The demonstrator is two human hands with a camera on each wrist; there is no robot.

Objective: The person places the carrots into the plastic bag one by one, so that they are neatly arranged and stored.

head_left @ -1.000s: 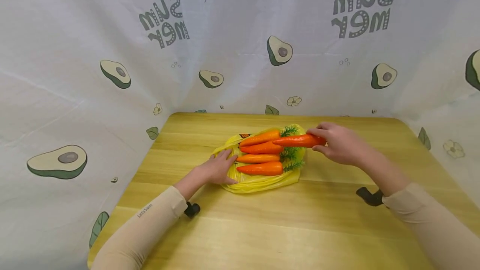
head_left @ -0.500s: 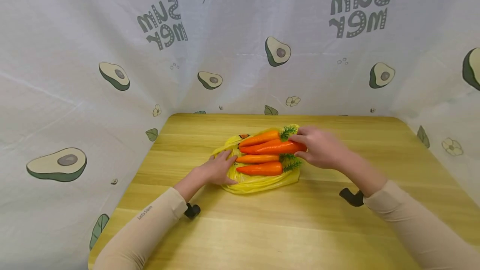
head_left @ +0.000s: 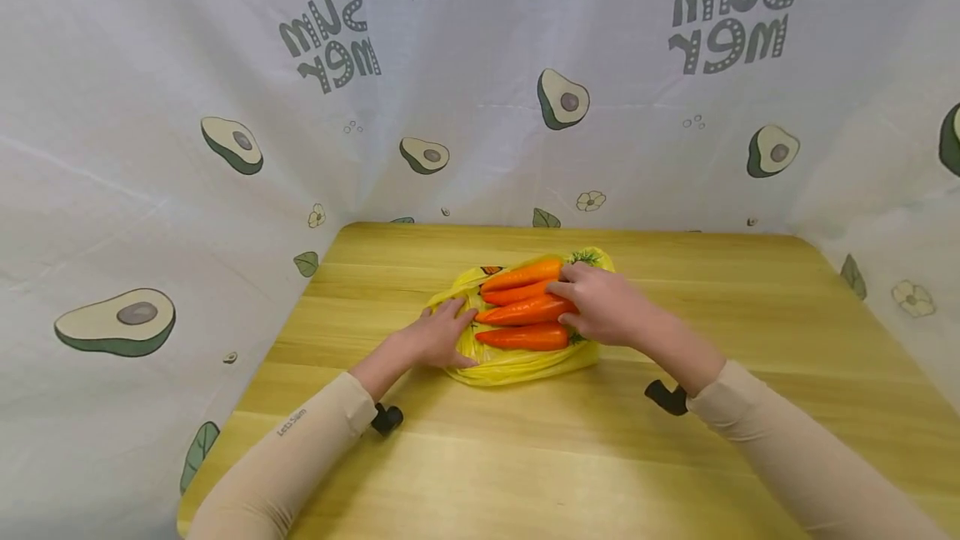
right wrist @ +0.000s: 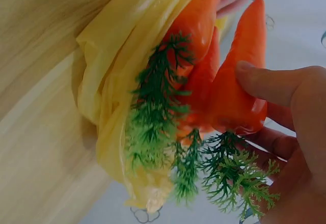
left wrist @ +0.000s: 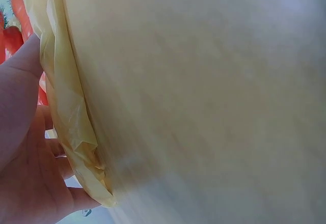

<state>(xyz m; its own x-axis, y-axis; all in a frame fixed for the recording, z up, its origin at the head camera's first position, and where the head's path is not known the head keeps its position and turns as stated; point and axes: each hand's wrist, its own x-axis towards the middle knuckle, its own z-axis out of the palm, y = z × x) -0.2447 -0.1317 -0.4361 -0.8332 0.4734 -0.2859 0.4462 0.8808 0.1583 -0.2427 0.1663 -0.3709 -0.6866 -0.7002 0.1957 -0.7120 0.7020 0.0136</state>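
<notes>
My right hand [head_left: 606, 304] holds an orange carrot [head_left: 521, 312] by its thick end, thumb on one side and fingers on the other. In the right wrist view, green leafy tops [right wrist: 234, 168] hang below the held carrot. It lies over several other carrots [head_left: 522, 337], side by side with their tips pointing left. They rest on a yellow plastic bag [head_left: 517, 373], spread flat on the table. My left hand [head_left: 438, 337] rests at the bag's left end with fingers spread. In the left wrist view, its thumb and fingertips touch the bag's gathered edge [left wrist: 71, 112].
The wooden table [head_left: 525, 465] has rounded back corners. A white curtain [head_left: 480, 48] printed with avocados hangs behind it and along its sides. Black camera mounts [head_left: 387, 419] stick out under both wrists.
My right hand has moved left and slightly down with the held carrot, from above the back carrots to over the middle of the row. My left hand stays where it was.
</notes>
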